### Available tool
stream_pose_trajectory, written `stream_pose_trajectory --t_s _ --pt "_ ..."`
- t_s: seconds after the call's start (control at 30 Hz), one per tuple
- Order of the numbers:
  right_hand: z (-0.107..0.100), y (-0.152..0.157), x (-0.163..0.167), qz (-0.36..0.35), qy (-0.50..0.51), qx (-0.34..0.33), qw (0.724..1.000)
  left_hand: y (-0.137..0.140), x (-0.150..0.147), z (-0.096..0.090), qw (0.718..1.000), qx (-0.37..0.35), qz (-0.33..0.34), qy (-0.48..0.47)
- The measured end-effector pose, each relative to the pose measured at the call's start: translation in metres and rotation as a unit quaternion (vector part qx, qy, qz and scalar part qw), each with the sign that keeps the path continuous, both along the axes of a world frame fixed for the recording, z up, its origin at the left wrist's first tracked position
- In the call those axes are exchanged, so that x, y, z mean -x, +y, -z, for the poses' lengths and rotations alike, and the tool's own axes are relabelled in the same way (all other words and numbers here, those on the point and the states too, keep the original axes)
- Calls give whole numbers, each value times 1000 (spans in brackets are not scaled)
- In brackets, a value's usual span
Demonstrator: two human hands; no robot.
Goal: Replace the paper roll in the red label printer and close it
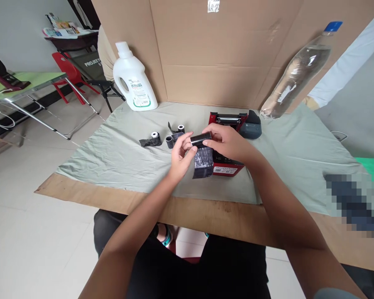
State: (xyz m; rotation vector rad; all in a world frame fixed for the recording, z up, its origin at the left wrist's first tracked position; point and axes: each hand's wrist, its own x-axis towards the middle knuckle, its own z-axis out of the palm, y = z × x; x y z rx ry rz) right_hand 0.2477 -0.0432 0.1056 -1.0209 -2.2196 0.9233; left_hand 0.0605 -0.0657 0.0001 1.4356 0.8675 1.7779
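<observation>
Both my hands hold one black ribbon roll (pixel 201 139) above the table. My left hand (pixel 181 154) pinches its left end. My right hand (pixel 228 143) grips its right end. A strip of black film (pixel 203 162) hangs unrolled from the roll. Right behind my hands sits a red label printer (pixel 226 120) with its dark lid (pixel 251 124) open. Three more small black rolls with white cores (pixel 155 138) (pixel 170 141) (pixel 180 129) lie on the green cloth (pixel 118 149) to the left.
A white detergent bottle (pixel 134 79) stands at the back left. A clear plastic bottle (pixel 296 72) with a blue cap leans against the cardboard wall (pixel 212 50). The wooden table edge (pixel 205 216) runs in front. Folding chairs (pixel 81 70) and a table stand far left.
</observation>
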Motion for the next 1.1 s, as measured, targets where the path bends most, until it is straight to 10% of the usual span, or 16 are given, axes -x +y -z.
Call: stream_pose_trajectory --t_s 0.63,0.83,1.1 --pt "-4 4 18 93 5 -83 992 4 -9 3 990 91 56 -87" --pt "-28 80 89 133 -233 -232 935 7 -17 21 975 214 38 -55" --pt "24 157 157 137 -472 -64 869 11 -18 27 976 213 45 -1"
